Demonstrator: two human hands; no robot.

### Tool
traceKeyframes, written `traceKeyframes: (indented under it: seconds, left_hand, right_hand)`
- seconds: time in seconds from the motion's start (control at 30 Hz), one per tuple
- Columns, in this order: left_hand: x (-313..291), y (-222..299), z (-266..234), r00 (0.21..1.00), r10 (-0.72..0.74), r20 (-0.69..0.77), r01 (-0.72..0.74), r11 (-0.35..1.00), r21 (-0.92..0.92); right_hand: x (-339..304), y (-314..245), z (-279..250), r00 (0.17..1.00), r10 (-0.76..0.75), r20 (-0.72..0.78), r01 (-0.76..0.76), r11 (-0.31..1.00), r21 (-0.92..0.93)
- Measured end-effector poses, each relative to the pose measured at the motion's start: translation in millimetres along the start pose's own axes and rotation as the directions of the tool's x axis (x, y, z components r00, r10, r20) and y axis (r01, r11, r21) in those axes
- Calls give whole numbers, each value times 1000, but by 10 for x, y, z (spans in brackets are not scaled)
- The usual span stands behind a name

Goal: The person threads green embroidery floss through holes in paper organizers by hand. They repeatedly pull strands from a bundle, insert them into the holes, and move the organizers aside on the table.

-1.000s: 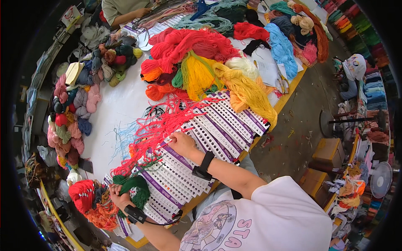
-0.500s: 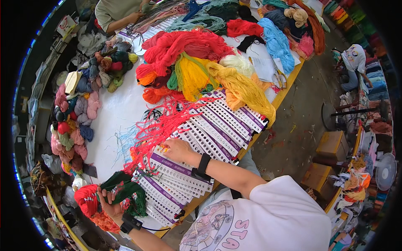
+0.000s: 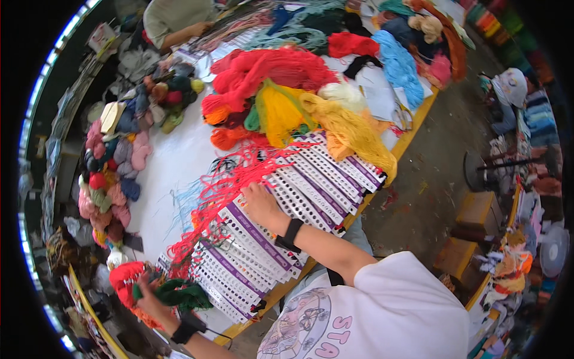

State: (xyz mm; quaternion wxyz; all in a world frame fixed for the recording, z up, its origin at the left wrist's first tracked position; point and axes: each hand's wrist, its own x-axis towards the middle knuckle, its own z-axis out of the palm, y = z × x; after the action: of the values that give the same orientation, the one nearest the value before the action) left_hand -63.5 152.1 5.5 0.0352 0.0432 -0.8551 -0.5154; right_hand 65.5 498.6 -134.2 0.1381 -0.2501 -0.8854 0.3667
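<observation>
On the table lies a fanned row of white cards (image 3: 233, 272) with purple bands and punched holes. My right hand (image 3: 263, 206) is over the row's far edge, fingers bent down and together against it; what they pinch is hidden. Loose red threads (image 3: 257, 170) hang along that edge, beside the fingertips. My left hand (image 3: 154, 304), somewhat blurred, is at the near left end, its fingers around a dark green yarn skein (image 3: 186, 293). Green shows on both sides of the hand. Right behind it sits a bright red skein (image 3: 122, 276).
Big red (image 3: 269, 72), yellow (image 3: 281, 113) and pale gold skeins (image 3: 353, 134) pile up beyond the cards. Scissors (image 3: 405, 116) lie near the right table edge. Small yarn bundles (image 3: 119, 161) line the left side. Another person's arm (image 3: 185, 36) is at the far left.
My right hand has moved slightly up and right along the cards' far edge. My left fingers have closed in over the green skein, which has shifted lower. The whole view has shifted a little.
</observation>
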Motion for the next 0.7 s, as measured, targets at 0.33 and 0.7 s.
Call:
traceKeyframes:
  seconds: [0.33,0.7]
  left_hand:
    - [-1152,732,1725,679,66,731,512,672,-536]
    - [-1092,478,1693,705,82,704,341,832,-438]
  right_hand:
    - [-236,-752,-578,926,-110,360,-248,542,803]
    - [-310,-566,-593,991,-94,91,-4,672,740]
